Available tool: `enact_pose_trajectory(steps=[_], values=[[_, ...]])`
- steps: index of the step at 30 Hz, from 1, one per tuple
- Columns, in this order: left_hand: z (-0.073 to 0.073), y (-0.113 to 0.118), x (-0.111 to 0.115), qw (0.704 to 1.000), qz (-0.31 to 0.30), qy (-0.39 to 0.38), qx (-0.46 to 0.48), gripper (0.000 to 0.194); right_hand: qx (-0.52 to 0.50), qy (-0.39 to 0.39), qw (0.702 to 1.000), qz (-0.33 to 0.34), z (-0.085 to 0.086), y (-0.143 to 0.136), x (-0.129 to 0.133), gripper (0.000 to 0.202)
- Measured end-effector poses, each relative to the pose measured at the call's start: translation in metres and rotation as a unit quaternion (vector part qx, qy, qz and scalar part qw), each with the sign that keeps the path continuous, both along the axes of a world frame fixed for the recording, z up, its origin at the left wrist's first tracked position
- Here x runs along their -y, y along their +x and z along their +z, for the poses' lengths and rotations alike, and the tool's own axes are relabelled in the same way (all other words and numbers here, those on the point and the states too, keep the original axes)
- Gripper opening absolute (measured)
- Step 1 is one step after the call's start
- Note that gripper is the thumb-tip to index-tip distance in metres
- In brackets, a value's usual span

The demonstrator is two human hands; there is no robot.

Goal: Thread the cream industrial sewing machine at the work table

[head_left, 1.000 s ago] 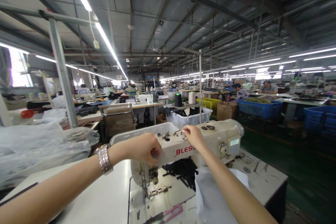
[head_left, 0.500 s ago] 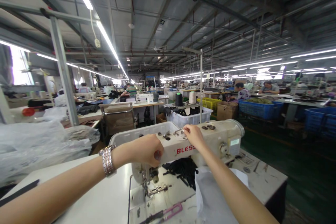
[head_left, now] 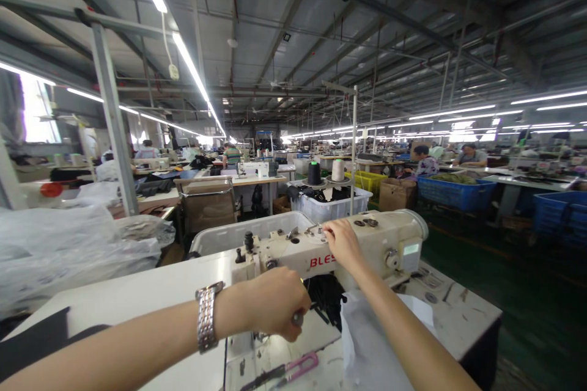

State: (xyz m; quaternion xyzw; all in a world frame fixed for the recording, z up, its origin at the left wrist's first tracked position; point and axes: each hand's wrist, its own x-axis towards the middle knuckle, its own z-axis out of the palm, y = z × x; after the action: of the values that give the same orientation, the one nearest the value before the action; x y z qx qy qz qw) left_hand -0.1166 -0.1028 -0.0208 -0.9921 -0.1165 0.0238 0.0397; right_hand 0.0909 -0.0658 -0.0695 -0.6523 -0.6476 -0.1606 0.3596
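Observation:
An industrial sewing machine [head_left: 293,256] with red lettering stands on a white table. My left hand [head_left: 275,302], a metal watch [head_left: 208,317] on its wrist, is closed in front of the machine's head, low over the bed. A small greyish round bit shows between its fingers; I cannot make out what it is. On top of the machine arm, my right hand [head_left: 342,241] has its fingers pinched together at the small metal fittings. Whatever they hold is hidden. The needle area is mostly covered by my left hand. Below it lie pink-handled scissors [head_left: 302,366].
Black fabric strips [head_left: 326,296] lie under the machine arm, beside a white sheet [head_left: 369,342]. Behind stand a white bin [head_left: 257,228] and black [head_left: 314,173] and white [head_left: 338,170] thread cones. Plastic bags [head_left: 77,256] crowd the left. Other people sit farther back.
My left hand has moved down and right from the machine's head to low over the bed, uncovering the top fittings. My right hand stays at about the same place on the arm.

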Motion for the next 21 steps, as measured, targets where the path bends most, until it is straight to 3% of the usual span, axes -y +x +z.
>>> enact_pose_trajectory(steps=[8,14,21], values=[[-0.011,0.034,0.02,0.999,-0.049,0.003,-0.022,0.016,0.004,0.02,1.0,0.011,-0.005,-0.002,0.013,0.024],[-0.018,0.054,0.033,0.998,0.023,-0.043,-0.037,0.009,0.034,0.026,0.999,-0.032,-0.007,-0.004,0.024,0.021],[-0.02,0.065,0.034,1.0,-0.003,-0.017,0.0,0.01,0.049,0.038,0.997,-0.035,-0.008,-0.001,0.033,0.025]])
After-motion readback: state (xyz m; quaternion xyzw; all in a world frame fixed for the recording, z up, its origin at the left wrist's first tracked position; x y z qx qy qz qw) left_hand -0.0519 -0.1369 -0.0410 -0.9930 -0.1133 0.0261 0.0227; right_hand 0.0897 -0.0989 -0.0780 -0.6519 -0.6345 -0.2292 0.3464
